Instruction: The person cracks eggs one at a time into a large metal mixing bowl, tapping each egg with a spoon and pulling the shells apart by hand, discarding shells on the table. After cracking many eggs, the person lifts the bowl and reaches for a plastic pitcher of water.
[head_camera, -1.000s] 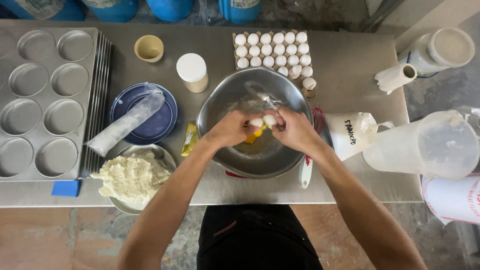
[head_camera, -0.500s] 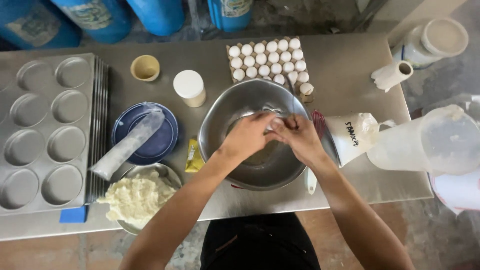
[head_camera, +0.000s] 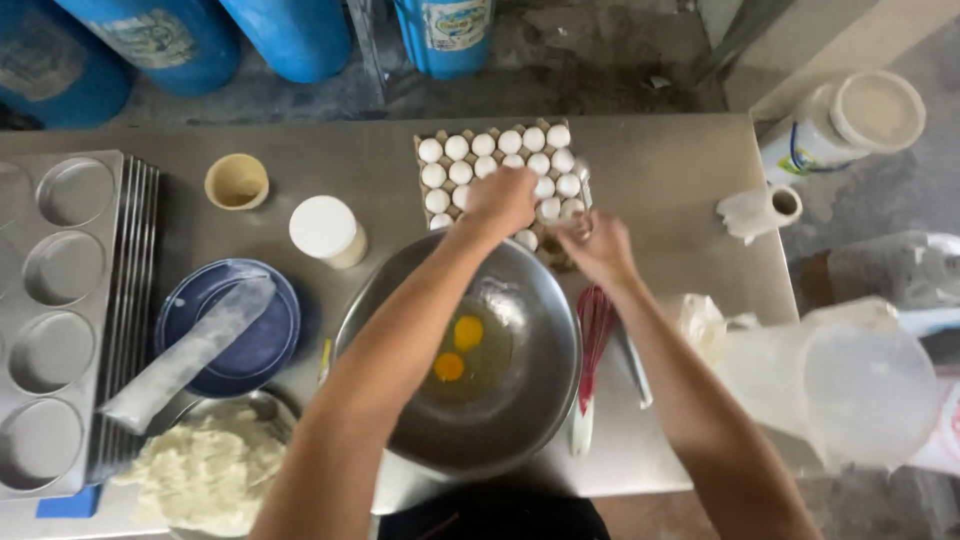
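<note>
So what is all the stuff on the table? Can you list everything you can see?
Egg tray: one, white eggs, back middle.
Steel bowl: one, silver, front middle.
Yolks: two, orange, inside the bowl.
Whisk: one, red, right of the bowl.
Blue plate: one, left of the bowl.
Dough: one white heap, front left.
Baking trays: stack, grey, far left.
Cup: one, yellow, back left.
Jug: one, clear, right.
Left hand: over the eggs.
Right hand: beside the eggs.
</note>
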